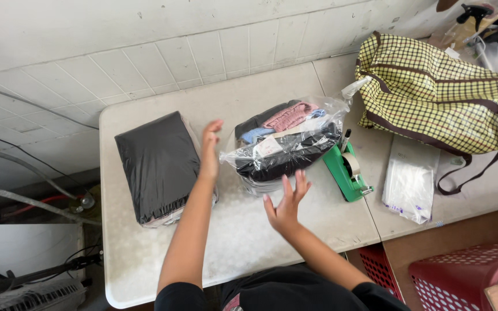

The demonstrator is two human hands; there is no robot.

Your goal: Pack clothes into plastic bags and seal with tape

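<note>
**Almost packed: clothes are in the clear bag, but the bag is not shut**

Already, a lot has been done. Folded clothes, pink, blue and dark ones, have been put inside a clear plastic bag [283,144]. The bag has been laid in the middle of the white table [243,230], just past both hands.

Nothing is held right now. The left hand [210,151] is lifted with its fingers flat and straight, close to the left end of the bag. The right hand [286,201] is spread wide with its fingers apart, just in front of the bag. It cannot be told for sure whether either hand is touching the plastic.

Some work looks to be left. The mouth of the bag seems to be loose at its far right end, though the view there is not clear. A green tape holder [347,170] has been set just beside the bag and is not being touched. A stack of dark folded cloth [157,164] is lying to the left, not bagged. A pile of flat empty bags [409,184] and a checked carry bag [433,92] are seen on the right.
</note>
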